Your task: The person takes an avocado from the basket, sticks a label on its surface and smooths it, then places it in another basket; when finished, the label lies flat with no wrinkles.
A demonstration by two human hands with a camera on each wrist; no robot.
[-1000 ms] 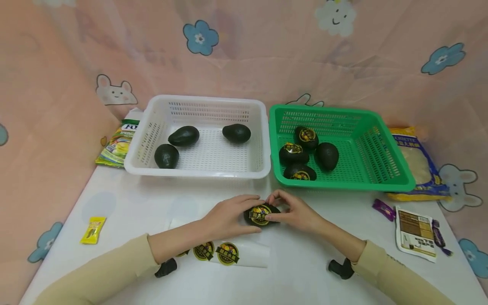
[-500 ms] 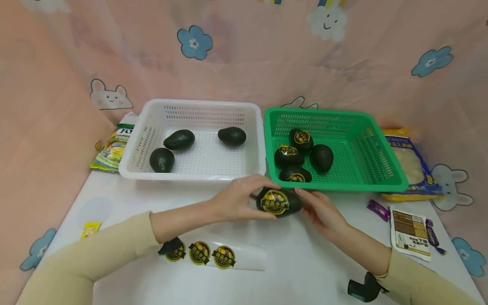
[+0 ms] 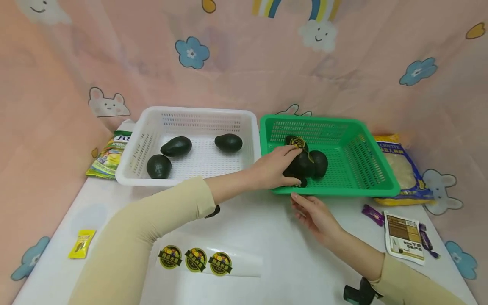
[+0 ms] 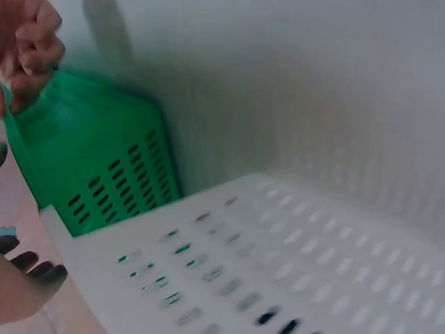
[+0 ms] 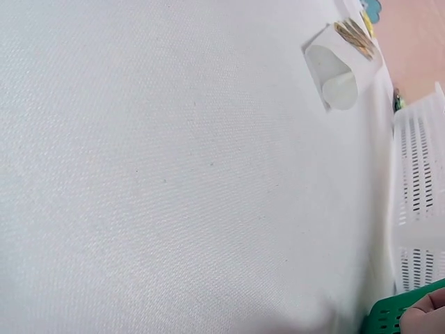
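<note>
Gripped by the left hand, the avocado, its long axis obscured, has moved from above the table to the green basket's near-left corner, the right hand loosely relaxed.

The head view is evenly and softly lit, seemingly from above, with small highlights on the avocados and glare along the sticker strip. Faint shadow lies below the front of the white basket. Wide-angle distortion stretches the curtain toward the corners. The left wrist view is dimmer, bluish and soft, smearing the white basket's holes. In the right wrist view, the table looks pale, with a grey shadow near the green basket.
</note>
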